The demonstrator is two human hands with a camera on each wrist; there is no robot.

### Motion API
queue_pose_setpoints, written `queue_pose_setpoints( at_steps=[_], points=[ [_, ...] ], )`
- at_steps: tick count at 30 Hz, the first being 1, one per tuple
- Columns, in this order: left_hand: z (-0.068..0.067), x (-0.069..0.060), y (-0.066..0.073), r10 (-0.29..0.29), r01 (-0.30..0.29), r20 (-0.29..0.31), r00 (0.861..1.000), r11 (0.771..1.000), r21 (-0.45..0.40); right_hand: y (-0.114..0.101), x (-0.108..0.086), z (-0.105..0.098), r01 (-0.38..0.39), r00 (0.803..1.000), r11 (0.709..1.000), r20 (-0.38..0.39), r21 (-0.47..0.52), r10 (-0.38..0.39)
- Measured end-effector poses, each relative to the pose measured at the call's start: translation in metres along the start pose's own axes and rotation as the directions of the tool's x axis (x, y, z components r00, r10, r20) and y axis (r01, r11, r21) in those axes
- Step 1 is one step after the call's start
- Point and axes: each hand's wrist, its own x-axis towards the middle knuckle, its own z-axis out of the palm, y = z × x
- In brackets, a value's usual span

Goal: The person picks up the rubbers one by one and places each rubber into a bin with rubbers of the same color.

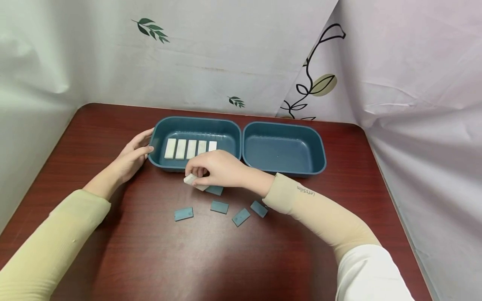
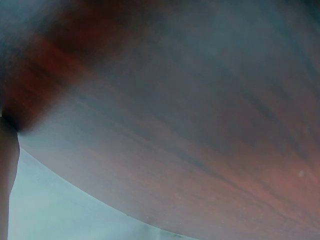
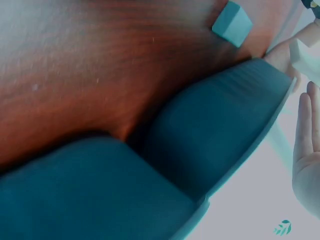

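Note:
In the head view my right hand [image 1: 222, 169] pinches a white block [image 1: 190, 179] between thumb and fingers, just in front of the left blue bin [image 1: 196, 121]. That block [image 3: 304, 62] also shows in the right wrist view, at the fingertips of my right hand [image 3: 307, 145]. My left hand [image 1: 132, 159] touches the left end of the same bin, its thumb at the rim and its fingers extended along the outside. Several white blocks [image 1: 170, 149] lie in a row in this bin; my right hand partly hides the row's right end. The left wrist view is blurred.
A second blue bin [image 1: 284, 152], with nothing in it, adjoins the first on the right. Several flat blue-grey blocks [image 1: 219, 207] are scattered on the dark red table [image 1: 169, 259] in front; one [image 1: 215, 190] is partly covered by my right hand. A white curtain [image 1: 211, 54] hangs behind.

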Motion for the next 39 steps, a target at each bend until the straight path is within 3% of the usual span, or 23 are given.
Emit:
queue_pose_setpoints(
  at_steps=[14, 26, 39],
  points=[
    [-0.001, -0.001, 0.001, 0.021, -0.021, 0.005, 1.0, 1.0, -0.024, 0.012, -0.003, -0.033, -0.068, 0.988, 0.993, -0.135, 0.092, 0.08],
    [0.0, -0.001, -0.002, 0.046, -0.045, 0.012, 0.999, 0.998, -0.039, 0.033, -0.009, -0.052, -0.099, 0.95, 0.97, -0.269, 0.223, 0.159],
    [0.0, 0.001, -0.001, 0.041, -0.04, 0.009, 0.999, 0.999, -0.028, 0.057, -0.013, -0.056, -0.169, 0.907, 0.932, -0.319, 0.321, 0.274]
  ],
)
